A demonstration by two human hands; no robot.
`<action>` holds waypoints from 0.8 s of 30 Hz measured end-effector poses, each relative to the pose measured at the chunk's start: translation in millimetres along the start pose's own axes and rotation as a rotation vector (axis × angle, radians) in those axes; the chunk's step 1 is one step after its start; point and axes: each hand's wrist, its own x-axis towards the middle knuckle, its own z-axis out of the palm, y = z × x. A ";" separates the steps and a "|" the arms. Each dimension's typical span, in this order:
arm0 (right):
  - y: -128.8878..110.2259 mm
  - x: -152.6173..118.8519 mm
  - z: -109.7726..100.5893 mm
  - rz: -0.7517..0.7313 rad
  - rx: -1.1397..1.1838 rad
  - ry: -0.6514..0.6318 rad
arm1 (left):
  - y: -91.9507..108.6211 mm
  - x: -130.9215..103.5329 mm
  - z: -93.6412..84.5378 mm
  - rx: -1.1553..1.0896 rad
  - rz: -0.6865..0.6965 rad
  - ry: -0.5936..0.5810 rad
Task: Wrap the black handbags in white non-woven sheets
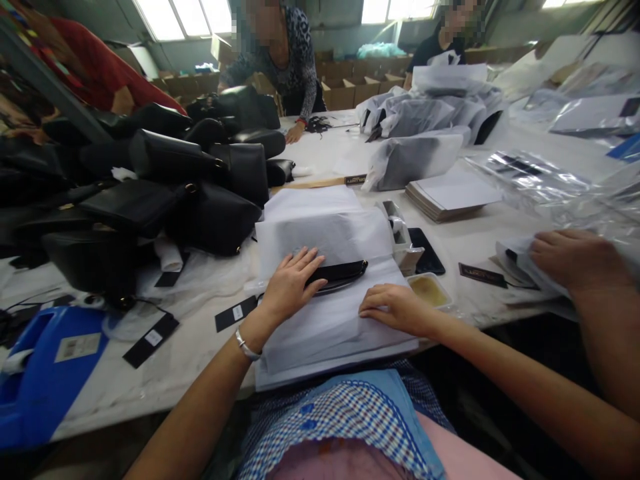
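A black handbag (343, 271) lies on a stack of white tissue paper (340, 331), and a sheet folded over its far side covers most of it. My left hand (293, 285) rests flat on the bag and the folded sheet, fingers stretched out. At the near right, the fingers of my right hand (393, 307) are closed together on the tissue paper by its right edge. A black hang tag (236, 313) lies left of the paper. The covered part of the bag shows only as a grey shape.
Black bags (210, 213) are heaped at left, near a blue plastic container (47, 373). Right of the paper are a phone (425, 251), a tape dispenser (401, 240), a yellowish dish (429, 291) and a cardboard stack (450, 199). A co-worker's hand (580, 260) holds wrapped paper.
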 end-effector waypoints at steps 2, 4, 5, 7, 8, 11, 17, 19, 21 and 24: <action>-2.4 9.7 -11.3 0.051 0.047 0.017 | 0.4 5.6 -12.3 -0.045 -0.013 -0.051; -4.1 22.7 -24.1 0.079 0.076 0.048 | -0.9 12.2 -26.6 -0.084 -0.021 -0.113; -4.4 30.3 -30.6 0.085 0.077 0.062 | -2.4 15.7 -34.2 -0.097 -0.022 -0.144; -3.3 47.0 -42.8 0.097 0.058 0.093 | -6.3 22.4 -49.2 -0.116 -0.015 -0.207; -1.6 55.7 -47.9 0.100 0.045 0.107 | -8.2 25.4 -56.2 -0.127 -0.007 -0.240; 8.6 80.6 -58.5 0.114 0.023 0.131 | -10.3 31.1 -70.6 -0.135 0.026 -0.313; 24.3 103.4 -63.9 0.187 -0.032 0.101 | 2.8 30.8 -54.4 0.111 -0.024 -0.210; 16.6 98.7 -62.2 0.179 -0.114 0.169 | 4.3 31.4 -42.8 0.196 -0.102 -0.155; 4.3 90.7 -57.0 0.134 -0.221 0.258 | 2.4 33.0 -34.4 0.223 -0.119 -0.122; -9.9 82.0 -43.4 0.003 -0.384 0.294 | -3.6 36.0 -29.6 0.227 -0.091 -0.097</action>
